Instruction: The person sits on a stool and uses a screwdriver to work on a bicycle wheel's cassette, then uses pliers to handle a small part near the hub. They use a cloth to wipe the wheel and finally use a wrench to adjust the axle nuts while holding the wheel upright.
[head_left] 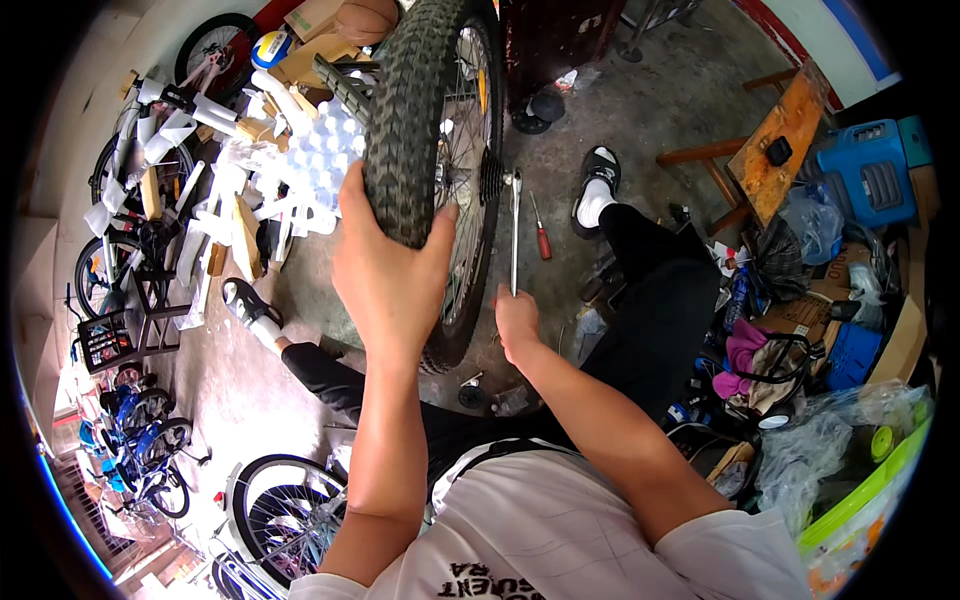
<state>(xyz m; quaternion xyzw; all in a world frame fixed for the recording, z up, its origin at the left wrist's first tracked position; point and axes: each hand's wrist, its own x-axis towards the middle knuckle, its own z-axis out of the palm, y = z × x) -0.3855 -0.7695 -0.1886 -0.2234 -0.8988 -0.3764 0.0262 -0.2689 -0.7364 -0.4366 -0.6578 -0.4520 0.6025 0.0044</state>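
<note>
A bicycle wheel with a knobby black tire (pixel 408 120) stands upright before me. My left hand (pixel 390 270) is wrapped around the tire's lower left part, thumb at its right side. A black sprocket cassette (pixel 490 190) sits at the hub. A long silver wrench (pixel 515 235) meets the axle there, and my right hand (pixel 516 320) grips its lower end. A red-handled screwdriver (pixel 543 241) lies on the concrete floor just right of the wrench.
Packaging and bottles (pixel 315 165) lie heaped upper left, beside bicycles (pixel 140 445) along the left. A wooden bench (pixel 780 135), blue case (pixel 866 172) and piled bags (pixel 790 360) line the right. My feet (pixel 595 190) are spread on either side; another wheel (pixel 285 500) lies lower left.
</note>
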